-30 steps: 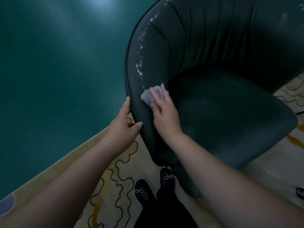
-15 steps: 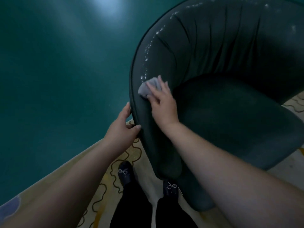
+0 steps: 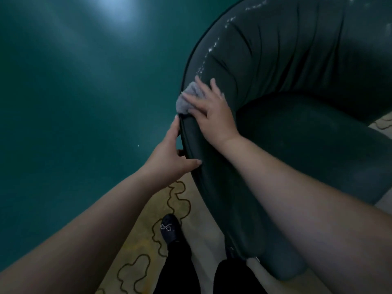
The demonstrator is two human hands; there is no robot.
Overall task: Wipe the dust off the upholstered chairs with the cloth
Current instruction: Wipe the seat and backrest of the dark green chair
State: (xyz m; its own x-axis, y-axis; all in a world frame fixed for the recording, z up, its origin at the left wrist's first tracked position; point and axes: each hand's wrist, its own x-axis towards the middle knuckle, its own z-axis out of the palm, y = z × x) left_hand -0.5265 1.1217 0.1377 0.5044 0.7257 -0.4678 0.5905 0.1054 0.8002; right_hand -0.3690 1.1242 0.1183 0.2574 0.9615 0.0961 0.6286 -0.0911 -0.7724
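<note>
A dark green upholstered tub chair fills the right of the view, with pale dust specks along the top of its curved left arm. A small grey cloth lies on that arm's rim. My right hand presses the cloth against the rim with its fingers spread flat over it. Just below, my left hand grips the arm's outer edge, thumb on the inner side and fingers behind.
A dark green wall stands close on the left of the chair. A beige carpet with dark squiggly lines lies below. My black shoe and dark trouser legs stand beside the chair's base.
My right hand has slid the cloth further up the chair arm toward the outer rim. My left hand has moved up the edge with it. I have stepped closer.
</note>
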